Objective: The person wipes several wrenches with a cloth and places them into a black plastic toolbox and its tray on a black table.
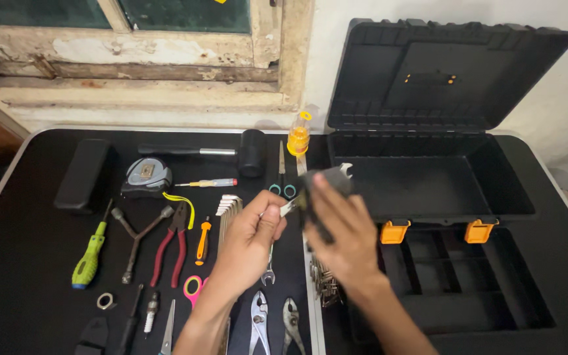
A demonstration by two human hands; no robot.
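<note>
The left hand (pixel 248 240) pinches a small metal wrench (pixel 288 207) while the right hand (pixel 343 230) grips a dark cloth (pixel 320 187) against it, above the black worktop (pixel 27 263). Just right, the open black toolbox (pixel 428 177) looks empty; its tray (pixel 474 283) sits in front. Pliers (pixel 172 243), a green screwdriver (pixel 90 256) and a tape measure (pixel 147 176) lie left.

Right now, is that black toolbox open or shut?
Open: the toolbox lid stands raised against the wall, its inside bare.
</note>
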